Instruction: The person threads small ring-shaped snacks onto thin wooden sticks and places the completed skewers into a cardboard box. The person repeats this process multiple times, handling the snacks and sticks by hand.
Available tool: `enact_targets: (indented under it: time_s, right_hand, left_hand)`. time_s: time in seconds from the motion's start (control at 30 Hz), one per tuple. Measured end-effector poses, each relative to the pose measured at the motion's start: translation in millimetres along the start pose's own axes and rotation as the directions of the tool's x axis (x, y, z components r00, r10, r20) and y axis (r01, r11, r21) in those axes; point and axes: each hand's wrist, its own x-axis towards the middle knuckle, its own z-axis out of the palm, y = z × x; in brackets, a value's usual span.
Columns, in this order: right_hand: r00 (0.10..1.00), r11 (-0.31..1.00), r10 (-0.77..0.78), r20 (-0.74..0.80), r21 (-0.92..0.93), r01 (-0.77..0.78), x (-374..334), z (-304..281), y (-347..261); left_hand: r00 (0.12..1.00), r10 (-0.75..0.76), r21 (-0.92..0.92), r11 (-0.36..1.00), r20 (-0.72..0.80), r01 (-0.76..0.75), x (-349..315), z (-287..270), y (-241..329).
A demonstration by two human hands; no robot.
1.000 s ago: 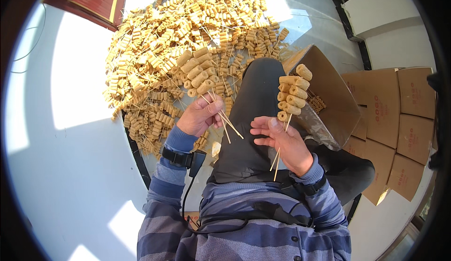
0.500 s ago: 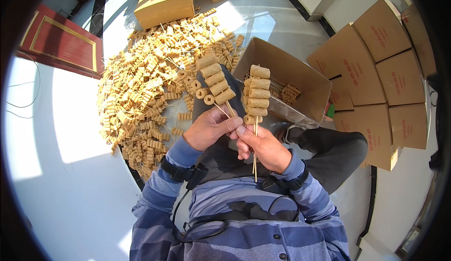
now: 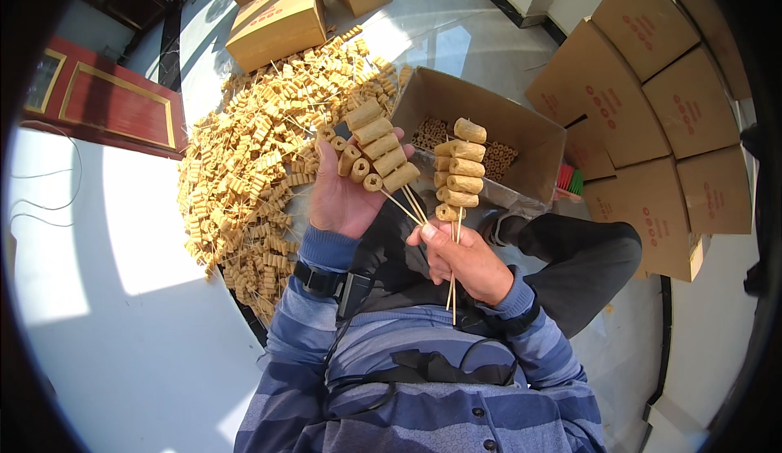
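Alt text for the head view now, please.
Right hand gripping skewers of hollow tan tubes by the sticks; open left hand supporting similar skewers. Beyond, a large skewer pile lies on the floor, with an open cardboard box at right.

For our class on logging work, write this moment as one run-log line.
left hand: open behind one skewer bunch | right hand: gripping sticks of another bunch | beyond: open carton, heap of skewered rolls
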Motion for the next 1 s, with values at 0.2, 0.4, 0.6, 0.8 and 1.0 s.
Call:
enact_targets:
  time_s: [0.2, 0.4, 0.6, 0.8, 1.0]
  right_hand:
    - [0.997, 0.995, -0.071, 0.031, 0.072, 0.069, -2, -2, 4]
    - [0.989, 0.985, -0.146, -0.008, 0.089, 0.146, 2, -3, 11]
    - [0.964, 0.987, -0.158, -0.213, -0.051, 0.151, 5, -8, 14]
    - [0.880, 0.879, -0.330, -0.341, -0.451, 0.154, 4, 3, 18]
    - [0.754, 0.486, -0.610, -0.243, -0.866, 0.115, 4, 4, 23]
  left_hand:
    - [0.998, 0.036, 0.024, 0.999, 0.051, -0.038, 2, 10, -2]
    - [0.991, 0.063, 0.111, 0.993, -0.115, -0.050, -2, 18, -7]
    - [0.981, 0.140, 0.112, 0.986, -0.131, -0.126, -5, 18, 2]
    - [0.987, 0.159, 0.126, 0.980, -0.037, -0.153, -7, 13, -6]
    - [0.963, 0.245, 0.249, 0.945, -0.110, -0.212, -3, 15, -14]
